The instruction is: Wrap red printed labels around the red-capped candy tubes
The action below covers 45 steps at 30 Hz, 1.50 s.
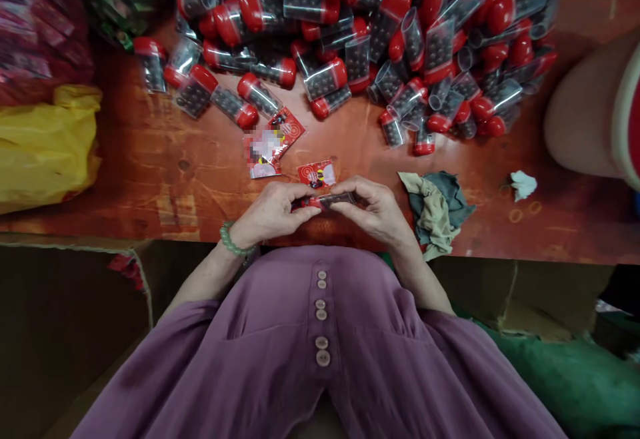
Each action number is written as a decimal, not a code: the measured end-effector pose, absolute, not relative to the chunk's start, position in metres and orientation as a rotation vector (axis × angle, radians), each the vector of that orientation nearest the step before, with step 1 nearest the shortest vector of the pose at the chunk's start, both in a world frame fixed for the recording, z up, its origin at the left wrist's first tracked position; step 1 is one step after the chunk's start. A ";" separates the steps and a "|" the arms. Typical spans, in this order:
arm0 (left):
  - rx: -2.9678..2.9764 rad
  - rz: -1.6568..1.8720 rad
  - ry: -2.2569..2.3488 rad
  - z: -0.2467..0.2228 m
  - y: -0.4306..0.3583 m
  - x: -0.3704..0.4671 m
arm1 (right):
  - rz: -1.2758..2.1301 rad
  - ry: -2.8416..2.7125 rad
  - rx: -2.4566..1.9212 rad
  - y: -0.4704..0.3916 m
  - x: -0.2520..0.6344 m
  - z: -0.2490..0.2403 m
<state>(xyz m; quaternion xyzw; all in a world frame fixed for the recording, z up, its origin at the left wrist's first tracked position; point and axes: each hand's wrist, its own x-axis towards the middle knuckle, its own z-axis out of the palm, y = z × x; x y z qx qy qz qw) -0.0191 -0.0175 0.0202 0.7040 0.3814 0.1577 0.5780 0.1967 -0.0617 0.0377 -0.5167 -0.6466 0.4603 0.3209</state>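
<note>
Both my hands meet at the near edge of a red-brown wooden table. My left hand and my right hand together hold one small clear container with a red cap, lying sideways between the fingertips. A green bead bracelet sits on my left wrist. Just beyond the hands lies a small red printed label. A few more red labels lie a little farther off to the left.
A big heap of clear red-capped containers filled with dark beads covers the far side. A crumpled cloth lies right of my hands. A yellow plastic bag sits at the left, another person's arm at the right.
</note>
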 end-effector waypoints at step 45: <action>0.330 0.872 0.998 0.004 -0.047 0.016 | 1.718 -0.847 -1.171 -0.066 0.151 -0.012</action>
